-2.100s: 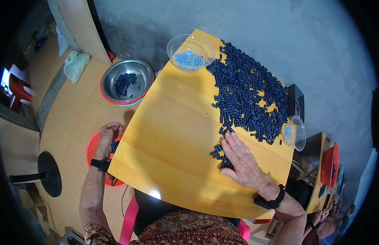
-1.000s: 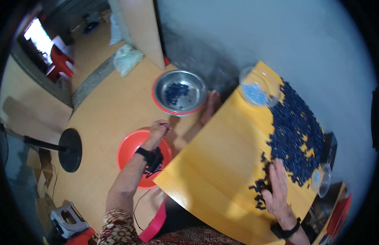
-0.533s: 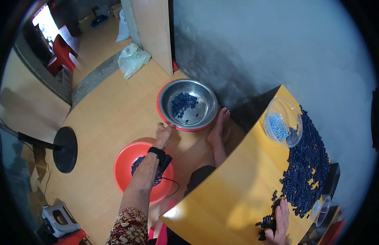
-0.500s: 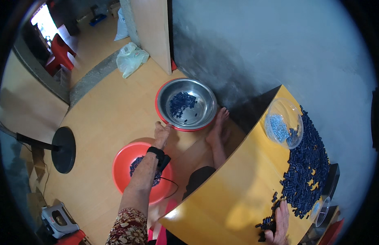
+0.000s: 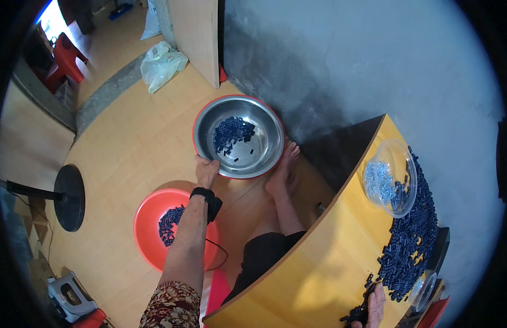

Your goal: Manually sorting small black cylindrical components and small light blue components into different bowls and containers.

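A metal basin [image 5: 267, 156] nested in a red one stands on the floor, with a heap of short dark blue tubes [image 5: 232, 134] in it. The fingers of my left hand [image 5: 207, 171] close on its near left rim. Under my left forearm is a coral-red plastic basin [image 5: 145, 218] with more dark tubes [image 5: 168, 224]. My right hand [image 5: 375, 309] lies on the yellow tabletop [image 5: 313, 262], fingers stretched out along a small bunch of dark tubes [image 5: 356, 312]; its lower part is cut off by the frame. A broad spread of the same tubes [image 5: 409, 249] covers the table's right side.
On the table stands a clear round tub [image 5: 393, 175] with light blue bits and some dark tubes. Another clear tub [image 5: 423, 290] is at the right edge. My bare foot [image 5: 283, 169] rests beside the metal basin. A black round stand [image 5: 70, 197] and a plastic bag [image 5: 161, 65] are on the floor.
My left hand has reached the metal basin's rim and its fingers have closed there. My right hand stays by the small bunch of tubes. The whole view has shifted a little.
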A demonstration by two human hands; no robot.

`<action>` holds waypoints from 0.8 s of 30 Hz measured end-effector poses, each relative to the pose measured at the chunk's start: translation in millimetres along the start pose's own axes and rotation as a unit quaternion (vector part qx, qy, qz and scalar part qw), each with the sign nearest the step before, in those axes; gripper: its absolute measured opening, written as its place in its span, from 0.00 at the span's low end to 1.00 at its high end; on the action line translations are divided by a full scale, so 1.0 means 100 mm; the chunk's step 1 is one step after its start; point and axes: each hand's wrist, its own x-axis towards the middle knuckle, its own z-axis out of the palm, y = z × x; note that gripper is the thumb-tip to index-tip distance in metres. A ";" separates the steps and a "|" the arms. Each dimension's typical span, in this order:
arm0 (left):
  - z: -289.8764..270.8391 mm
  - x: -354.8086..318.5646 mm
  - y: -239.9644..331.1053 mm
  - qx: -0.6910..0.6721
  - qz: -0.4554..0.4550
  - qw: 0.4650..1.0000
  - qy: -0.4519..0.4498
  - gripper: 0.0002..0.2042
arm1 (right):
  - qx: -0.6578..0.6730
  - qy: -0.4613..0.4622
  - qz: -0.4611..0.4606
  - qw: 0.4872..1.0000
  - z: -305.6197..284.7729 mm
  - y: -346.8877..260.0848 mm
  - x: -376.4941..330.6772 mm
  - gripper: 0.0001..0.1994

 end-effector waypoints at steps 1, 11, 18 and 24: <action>0.01 -0.10 0.08 0.026 0.015 0.999 0.011 0.29 | -0.001 0.001 0.006 1.000 0.00 0.01 0.01 0.33; -0.53 -0.38 0.12 0.286 0.018 0.957 0.052 0.28 | 0.017 0.007 -0.009 1.000 -0.02 0.01 0.06 0.33; -0.61 -0.41 0.24 0.419 0.072 0.904 0.041 0.22 | 0.009 0.002 0.002 1.000 -0.03 -0.01 0.04 0.32; -0.69 -0.38 0.34 0.509 0.108 0.853 0.029 0.15 | 0.006 -0.007 0.011 1.000 -0.03 0.01 0.04 0.32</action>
